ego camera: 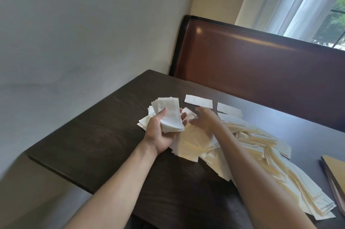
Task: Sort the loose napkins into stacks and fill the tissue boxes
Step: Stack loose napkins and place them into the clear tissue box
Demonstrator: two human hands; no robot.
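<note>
While the left hand (161,131) grips a gathered stack of napkins (169,115) above the dark table (97,131), the right hand (205,119), blurred, fingers spread, reaches over the loose napkin pile (261,154); two single napkins (198,101) lie apart beyond it, near the booth seat (261,68).

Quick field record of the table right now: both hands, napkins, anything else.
left hand: grips a stack of napkins, palm up
right hand: fingers spread over the loose napkin pile, blurred
set aside: two single napkins flat beyond the hands
table: dark wood
far right edge: tan folder
tissue boxes: none in view
</note>
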